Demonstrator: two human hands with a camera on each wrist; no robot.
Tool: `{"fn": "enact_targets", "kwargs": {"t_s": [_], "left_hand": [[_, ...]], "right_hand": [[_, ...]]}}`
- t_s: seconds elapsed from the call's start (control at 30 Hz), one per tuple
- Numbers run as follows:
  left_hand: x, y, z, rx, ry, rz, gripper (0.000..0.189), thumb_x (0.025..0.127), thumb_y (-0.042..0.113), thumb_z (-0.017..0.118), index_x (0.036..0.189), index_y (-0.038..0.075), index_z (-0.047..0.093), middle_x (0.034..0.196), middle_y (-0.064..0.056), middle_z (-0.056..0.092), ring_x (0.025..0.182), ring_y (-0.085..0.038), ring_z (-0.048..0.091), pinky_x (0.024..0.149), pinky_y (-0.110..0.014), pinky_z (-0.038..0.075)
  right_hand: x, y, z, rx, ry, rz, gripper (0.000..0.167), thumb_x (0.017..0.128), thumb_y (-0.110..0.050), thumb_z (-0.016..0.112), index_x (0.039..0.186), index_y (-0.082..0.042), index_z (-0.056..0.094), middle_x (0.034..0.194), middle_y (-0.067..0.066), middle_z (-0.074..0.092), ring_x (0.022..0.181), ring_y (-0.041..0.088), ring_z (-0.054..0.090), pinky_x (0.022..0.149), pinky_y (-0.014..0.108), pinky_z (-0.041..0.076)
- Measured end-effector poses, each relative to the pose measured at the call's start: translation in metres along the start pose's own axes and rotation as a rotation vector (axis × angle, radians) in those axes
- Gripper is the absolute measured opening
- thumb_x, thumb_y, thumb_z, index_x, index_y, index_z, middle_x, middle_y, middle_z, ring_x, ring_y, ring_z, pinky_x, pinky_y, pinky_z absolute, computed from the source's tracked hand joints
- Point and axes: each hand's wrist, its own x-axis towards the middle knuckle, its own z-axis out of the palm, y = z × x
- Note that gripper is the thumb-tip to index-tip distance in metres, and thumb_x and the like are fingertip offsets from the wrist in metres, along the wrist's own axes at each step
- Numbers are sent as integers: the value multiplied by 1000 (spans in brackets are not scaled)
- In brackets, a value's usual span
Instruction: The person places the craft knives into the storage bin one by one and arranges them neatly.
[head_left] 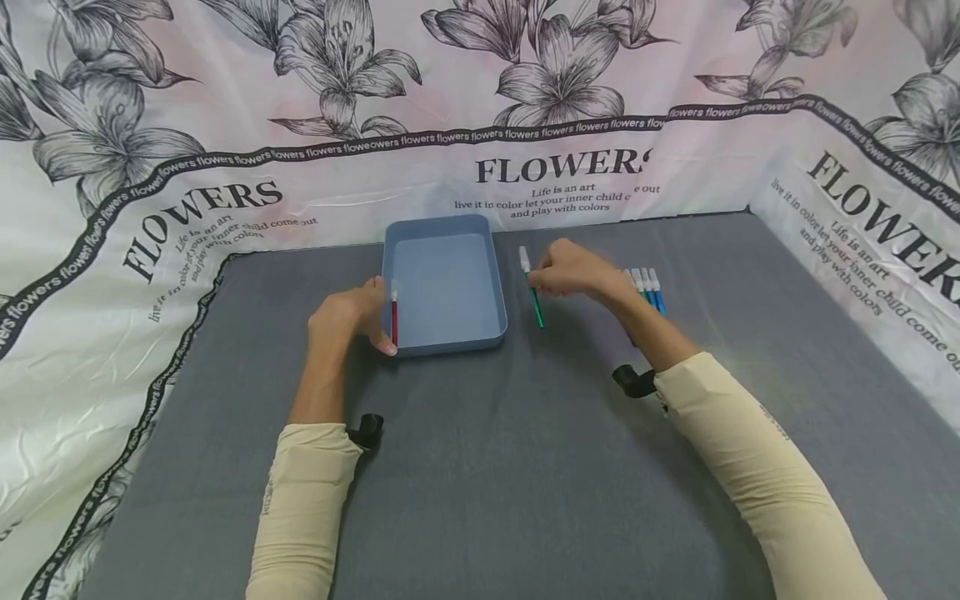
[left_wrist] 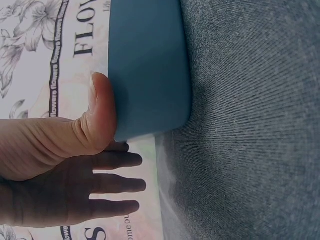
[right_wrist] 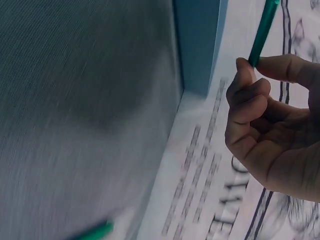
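Observation:
A blue tray (head_left: 442,342) stands on the grey cloth at the middle. My left hand (head_left: 347,318) is at its front left corner. In the left wrist view the thumb (left_wrist: 100,115) presses on the tray's outer wall (left_wrist: 150,65) and the fingers (left_wrist: 115,185) lie straight. A red pen with a white cap (head_left: 393,321) lies along the tray's left wall, right beside that thumb; no grip on it shows. My right hand (head_left: 573,271) pinches a green pen (head_left: 536,304) (right_wrist: 262,30) just right of the tray, above the cloth.
Several blue and green pens (head_left: 647,285) lie in a row behind my right hand. Another green pen (right_wrist: 95,231) shows blurred at the bottom of the right wrist view. Flower-print sheets (head_left: 225,167) wall in the cloth at the back and both sides.

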Motion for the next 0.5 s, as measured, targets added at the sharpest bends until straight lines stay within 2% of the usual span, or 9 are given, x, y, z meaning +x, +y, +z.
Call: {"fn": "enact_targets", "kwargs": {"t_s": [0.1,0.23,0.4,0.5], "left_hand": [[0,-1,0,-20,-6,-5,134,82,35,90,165,-3,-8,176,-21,-7,164,-44,7,128,-66,23],[0,-2,-1,-44,-10,-13,135,82,35,91,166,-1,-9,176,-20,-8,164,-44,6,128,-67,22],[1,-2,-2,-42,-15,-8,135,83,35,90,165,-2,-10,176,-21,-8,164,-43,5,129,-64,21],[2,-3,-2,-38,-19,-7,134,83,36,90,166,-2,-9,177,-20,-8,164,-41,6,130,-62,21]], "right_hand": [[11,-18,13,19,-12,-23,45,96,-16,54,51,-14,56,48,-6,45,45,8,32,53,24,30],[29,-39,32,47,-31,-40,45,96,-16,54,51,-15,56,51,-4,53,47,9,41,52,23,37],[53,-62,60,157,-113,-69,47,100,-12,53,54,-9,55,51,-1,47,47,10,35,55,29,35],[66,-73,76,214,-152,-28,45,102,-12,55,58,-6,58,51,-1,46,48,10,35,57,32,33]]}}
